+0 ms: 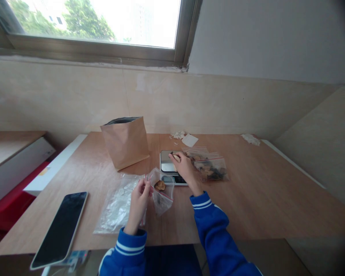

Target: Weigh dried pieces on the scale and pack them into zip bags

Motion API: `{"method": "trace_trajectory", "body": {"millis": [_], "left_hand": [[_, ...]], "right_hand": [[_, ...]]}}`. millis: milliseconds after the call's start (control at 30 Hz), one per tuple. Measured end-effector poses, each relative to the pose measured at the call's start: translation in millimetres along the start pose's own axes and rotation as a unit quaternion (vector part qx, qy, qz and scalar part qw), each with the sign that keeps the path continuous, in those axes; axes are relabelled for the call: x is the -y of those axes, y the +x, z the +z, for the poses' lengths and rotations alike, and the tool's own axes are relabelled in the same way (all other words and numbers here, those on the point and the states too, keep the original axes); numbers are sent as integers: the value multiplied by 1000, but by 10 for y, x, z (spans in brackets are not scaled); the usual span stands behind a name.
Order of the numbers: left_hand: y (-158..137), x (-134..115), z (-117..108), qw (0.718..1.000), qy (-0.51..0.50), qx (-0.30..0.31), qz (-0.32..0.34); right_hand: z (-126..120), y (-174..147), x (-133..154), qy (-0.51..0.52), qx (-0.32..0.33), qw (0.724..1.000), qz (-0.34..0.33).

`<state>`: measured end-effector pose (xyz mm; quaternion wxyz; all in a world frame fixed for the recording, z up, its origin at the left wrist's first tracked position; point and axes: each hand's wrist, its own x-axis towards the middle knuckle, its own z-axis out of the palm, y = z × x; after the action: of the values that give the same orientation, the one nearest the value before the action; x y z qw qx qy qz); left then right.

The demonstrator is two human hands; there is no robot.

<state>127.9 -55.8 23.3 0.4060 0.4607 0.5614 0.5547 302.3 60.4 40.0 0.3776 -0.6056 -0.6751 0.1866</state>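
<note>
Lying just in from the near edge of the surface (264,199): flat clear bags (115,214), probably there for easy reach. Left hand (139,195) grip pinches the rim of a small zip bag (162,206), likely to steady it; bag thin, crinkled, red seal line, rough brown piece (160,186) showing in it. Scale (167,165) mid-surface, presumably so both hands reach; right hand (185,168) grip narrow over it, holding a pale piece (176,157), smooth-looking. Open kraft pouch (125,142) upright toward far left corner
</note>
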Motion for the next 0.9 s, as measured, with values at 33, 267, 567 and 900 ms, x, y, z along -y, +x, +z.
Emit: {"method": "trace_trajectory", "body": {"millis": [33,267,567,900], "left_hand": [[-2,4,6,1000,1,-1,3],[3,30,2,1000,-6,-4,-3],[2,17,-3,1000,-20,-15,-7],[-11,-7,-5,999,-32,-17,-6]], "right_hand": [[-31,-29,78,54,9,998,-5],[-153,-270,580,222,61,973,-30],[-105,-400,559,168,180,969,-31],[-201,-460,573,60,196,977,-57]]}}
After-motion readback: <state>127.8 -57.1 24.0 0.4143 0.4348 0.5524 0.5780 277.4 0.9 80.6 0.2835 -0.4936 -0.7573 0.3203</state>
